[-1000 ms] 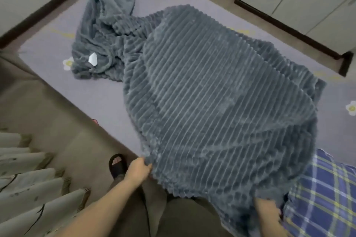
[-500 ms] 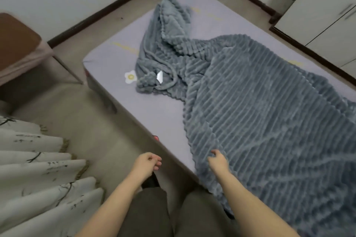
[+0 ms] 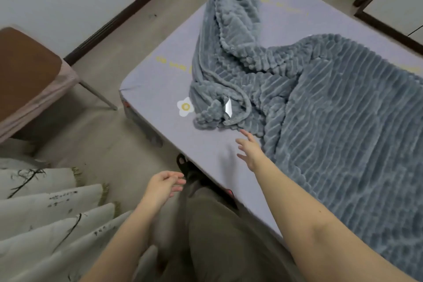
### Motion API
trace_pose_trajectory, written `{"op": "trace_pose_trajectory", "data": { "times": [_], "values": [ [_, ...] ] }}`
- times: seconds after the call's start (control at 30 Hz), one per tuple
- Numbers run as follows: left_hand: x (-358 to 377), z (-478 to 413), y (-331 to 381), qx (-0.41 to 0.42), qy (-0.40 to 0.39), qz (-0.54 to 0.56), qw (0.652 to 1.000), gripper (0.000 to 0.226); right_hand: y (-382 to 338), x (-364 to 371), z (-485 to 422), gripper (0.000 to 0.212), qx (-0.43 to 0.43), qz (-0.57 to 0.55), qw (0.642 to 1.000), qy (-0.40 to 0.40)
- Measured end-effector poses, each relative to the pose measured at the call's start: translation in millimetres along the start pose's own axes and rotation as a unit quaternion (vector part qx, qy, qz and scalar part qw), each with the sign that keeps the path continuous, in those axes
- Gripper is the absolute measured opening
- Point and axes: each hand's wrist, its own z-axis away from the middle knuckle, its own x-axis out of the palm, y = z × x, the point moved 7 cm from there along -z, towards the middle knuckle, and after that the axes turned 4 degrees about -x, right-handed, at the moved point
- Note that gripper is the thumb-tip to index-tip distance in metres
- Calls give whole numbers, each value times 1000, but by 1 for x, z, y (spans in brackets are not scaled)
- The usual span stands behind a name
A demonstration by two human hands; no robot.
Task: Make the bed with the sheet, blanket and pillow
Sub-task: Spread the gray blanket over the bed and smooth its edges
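Grey-blue ribbed fleece blanket is lying on the bed, on top of a lavender fitted sheet. Its long axis is running diagonally, from the top centre of the frame down to the lower right. The far end is all bunched up and twisted into a narrow ridge that's pointing at the top centre, while the near part is fanning out wide and flat across the right side and running off the right edge. A crumpled corner is sitting mid-frame with a white tag sticking out of it, just beside a little white-and-yellow flower print on the sheet.

The right hand is reaching out over bare sheet in the middle of the frame, fingers spread apart and gripping nothing, right next to the blanket's left edge and pointing at that crumpled corner. Can't tell if it's actually touching the sheet. The left hand is hanging lower centre, off the side of the bed, fingers loose and mostly straight, also holding nothing.

A brown-seated chair is standing upper left, a pale curtain with branch prints is filling the lower left, and olive trousers are showing at bottom centre with a dark sandal peeking out by the bed edge.
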Motion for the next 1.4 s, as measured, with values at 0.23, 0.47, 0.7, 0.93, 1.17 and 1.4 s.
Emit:
{"op": "trace_pose_trajectory", "data": {
  "times": [0.23, 0.47, 0.7, 0.93, 1.17, 1.4],
  "values": [
    [-61, -94, 98, 25, 9, -43, 999, 26, -39, 36, -96, 38, 117, -145, 979, 81],
    [-117, -162, 160, 15, -14, -66, 998, 22, -48, 81, -138, 24, 200, -353, 903, 143],
    [-149, -203, 209, -15, -62, -46, 997, 20, -157, 97, -121, 15, -5, 148, 942, 300],
    [-164, -231, 277, -52, -215, -143, 965, 30, -214, 259, -40, 48, 6, 43, 996, -75],
    [-190, -234, 357, -114, -368, -215, 897, 48, -248, 412, 16, 47, 28, -67, 983, -171],
    [-168, -241, 429, 31, -320, -258, 911, 26, -235, 370, 2, 21, 27, 81, 993, 83]
  ]
}}
